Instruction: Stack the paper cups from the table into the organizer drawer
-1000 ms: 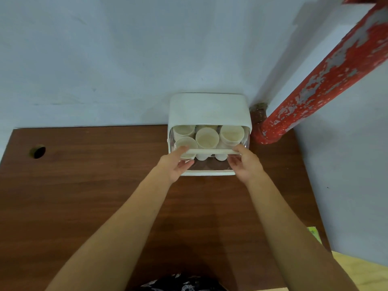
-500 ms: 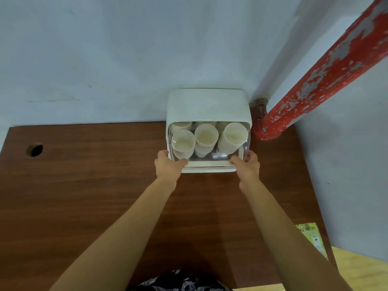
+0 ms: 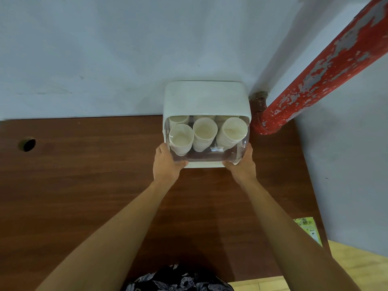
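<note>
While both hands press on its clear front, the organizer [image 3: 206, 99] stands at the far edge of the table [image 3: 84, 185], against the wall [image 3: 126, 49].

Left hand [image 3: 165, 162]: at the drawer's lower left corner; the thumb lies along the bottom edge, the other fingers reach up the left side. Whether they curl round the corner or only press on it, I cannot tell.

Right hand [image 3: 243, 164]: at the lower right corner, thumb on the bottom edge, fingers up the right side; the grip is just as unclear.

Drawer [image 3: 210, 157]: between the two hands, its clear front set in the white shell and seeming flush with it.

Cups [image 3: 204, 131]: inside the drawer, beyond the fingertips; several nested stacks lean with their mouths toward the camera, three in front and more behind them.

Pipe [image 3: 327, 66]: red with peeling paint, running from just right of the organizer up and away to the right of the right hand.

Hole [image 3: 26, 144]: in the tabletop, well left of the left hand.

Leaflet [image 3: 308, 229]: green, off the table's right edge, near the right forearm.
</note>
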{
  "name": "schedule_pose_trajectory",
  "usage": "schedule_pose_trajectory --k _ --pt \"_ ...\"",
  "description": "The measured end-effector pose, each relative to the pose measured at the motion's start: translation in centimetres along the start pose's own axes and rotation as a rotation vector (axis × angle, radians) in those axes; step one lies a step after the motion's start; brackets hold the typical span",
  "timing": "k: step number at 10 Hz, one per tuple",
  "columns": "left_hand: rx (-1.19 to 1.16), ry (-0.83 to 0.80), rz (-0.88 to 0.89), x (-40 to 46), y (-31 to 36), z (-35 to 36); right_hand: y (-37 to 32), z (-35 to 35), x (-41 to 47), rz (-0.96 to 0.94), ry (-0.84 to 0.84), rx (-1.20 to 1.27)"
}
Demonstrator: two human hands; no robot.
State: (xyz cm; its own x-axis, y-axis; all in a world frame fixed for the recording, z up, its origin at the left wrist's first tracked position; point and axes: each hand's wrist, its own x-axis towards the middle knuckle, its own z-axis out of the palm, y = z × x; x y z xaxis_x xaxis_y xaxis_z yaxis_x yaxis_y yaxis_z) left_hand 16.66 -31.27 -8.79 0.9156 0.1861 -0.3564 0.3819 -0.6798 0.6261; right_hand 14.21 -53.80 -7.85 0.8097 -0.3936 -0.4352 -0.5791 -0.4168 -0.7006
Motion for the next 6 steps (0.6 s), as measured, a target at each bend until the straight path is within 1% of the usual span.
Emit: schedule_pose_trajectory --k 2,3,4,5,6 --pt "-0.048 0.018 0.036 -0.7 -0.5 0.3 0.3 0.0 0.3 0.053 0.003 -0.044" --pt "0.010 0.017 0.041 -1.0 -0.4 0.0 -0.1 0.3 0.2 0.078 0.011 -0.110" --pt "0.127 0.003 0.058 -1.0 -0.3 -0.5 -0.2 0.3 0.0 0.092 0.028 -0.192" --pt "0.192 -0.059 0.102 -1.3 -0.3 -2.3 -1.0 -0.1 -1.0 0.097 0.046 -0.207" --pt "0.181 -0.056 0.185 -1.9 0.0 -4.6 -2.3 -0.7 -2.1 -0.004 0.166 -0.157"
